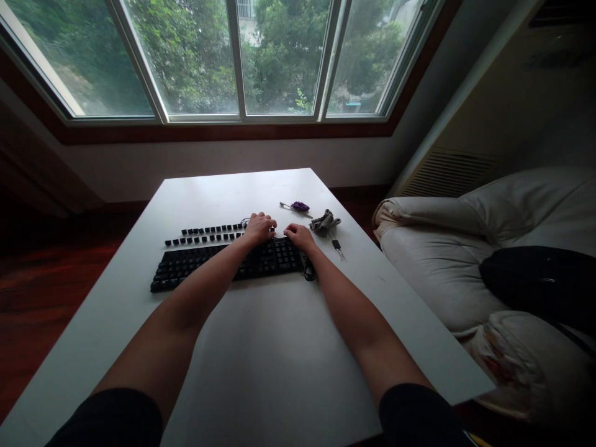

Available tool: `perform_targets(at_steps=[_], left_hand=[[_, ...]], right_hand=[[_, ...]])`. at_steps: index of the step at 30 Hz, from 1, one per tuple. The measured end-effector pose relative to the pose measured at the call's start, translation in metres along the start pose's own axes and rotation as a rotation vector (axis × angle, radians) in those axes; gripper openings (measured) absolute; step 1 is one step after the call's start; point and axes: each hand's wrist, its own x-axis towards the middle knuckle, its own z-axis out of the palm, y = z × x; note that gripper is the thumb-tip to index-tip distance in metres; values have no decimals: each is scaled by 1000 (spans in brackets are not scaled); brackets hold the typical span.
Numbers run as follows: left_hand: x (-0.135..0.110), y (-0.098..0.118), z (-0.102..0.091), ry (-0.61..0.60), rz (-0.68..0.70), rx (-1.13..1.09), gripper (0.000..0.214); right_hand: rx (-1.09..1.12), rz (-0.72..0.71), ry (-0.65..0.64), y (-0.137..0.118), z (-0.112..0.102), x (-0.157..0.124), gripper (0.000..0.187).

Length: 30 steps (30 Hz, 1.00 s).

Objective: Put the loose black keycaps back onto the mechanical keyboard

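Note:
A black keyboard (200,266) lies across the white table (261,366). Behind it sit two rows of loose black keycaps (207,234). My left hand (259,227) rests at the keyboard's far edge, fingers curled down. My right hand (299,236) is beside it at the keyboard's right end, fingers also curled and pressed onto the keys. What the fingers hold, if anything, is hidden.
A purple brush-like tool (298,206), a crumpled grey cloth (325,222) and a small black keycap puller (338,246) lie right of the hands. A white cushioned sofa (442,261) with a black item (540,282) stands at the right. Windows fill the far wall.

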Motion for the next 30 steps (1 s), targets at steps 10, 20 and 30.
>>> perform_targets(at_steps=[10, 20, 30], left_hand=[[2, -7, -4, -54, 50, 21, 18], [-5, -8, -26, -28, -32, -135, 19], [-44, -12, -59, -243, -26, -284, 21]], right_hand=[[-9, 10, -2, -1, -1, 0, 17], [-17, 15, -6, -3, -2, -2, 17], [-12, 35, -11, -7, -3, -3, 18]])
